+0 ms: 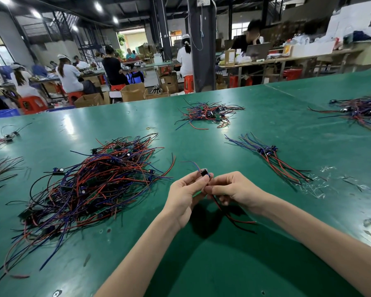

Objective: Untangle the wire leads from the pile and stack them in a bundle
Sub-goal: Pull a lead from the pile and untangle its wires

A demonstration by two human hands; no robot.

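Observation:
A big tangled pile of red, blue and black wire leads (90, 185) lies on the green table (201, 264) to my left. My left hand (185, 194) and my right hand (234, 189) meet above the table and both pinch one wire lead (205, 173), a small dark component with a blue wire rising up and left, and red and black wires hanging down to the right. A sorted bundle of leads (270, 156) lies to the right, its wires roughly parallel.
A second tangled pile (208, 113) sits farther back in the middle, another pile (360, 110) at the far right, and loose leads (7, 137) at the left edge. Clear plastic scraps (321, 185) lie right of the bundle. People work at tables beyond.

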